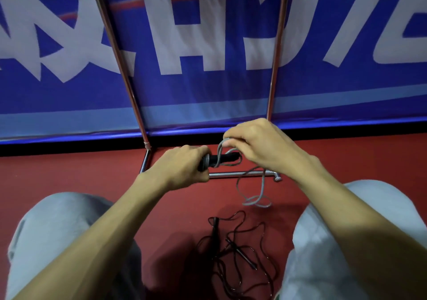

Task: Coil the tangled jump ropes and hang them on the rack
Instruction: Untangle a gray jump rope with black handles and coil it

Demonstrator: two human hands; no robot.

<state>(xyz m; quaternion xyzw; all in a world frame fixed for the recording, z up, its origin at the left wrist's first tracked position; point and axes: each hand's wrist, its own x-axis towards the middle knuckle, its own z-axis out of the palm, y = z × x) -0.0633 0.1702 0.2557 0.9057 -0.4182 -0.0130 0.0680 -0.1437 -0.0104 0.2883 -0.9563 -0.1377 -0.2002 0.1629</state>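
Red floor lies below a left hand [182,165] gripping black handles [221,159] while the right hand [261,147] pinches grey rope [262,184] just above them; wraps should probably stay snug.

A sports hall, by the look of it — red rubbery floor [69,172] underfoot, a long blue banner [208,92] with huge white lettering along the floor's far edge, a chrome rack [226,174] before it — and a grey jump rope [263,185] and black jump rope [240,254] lying about.
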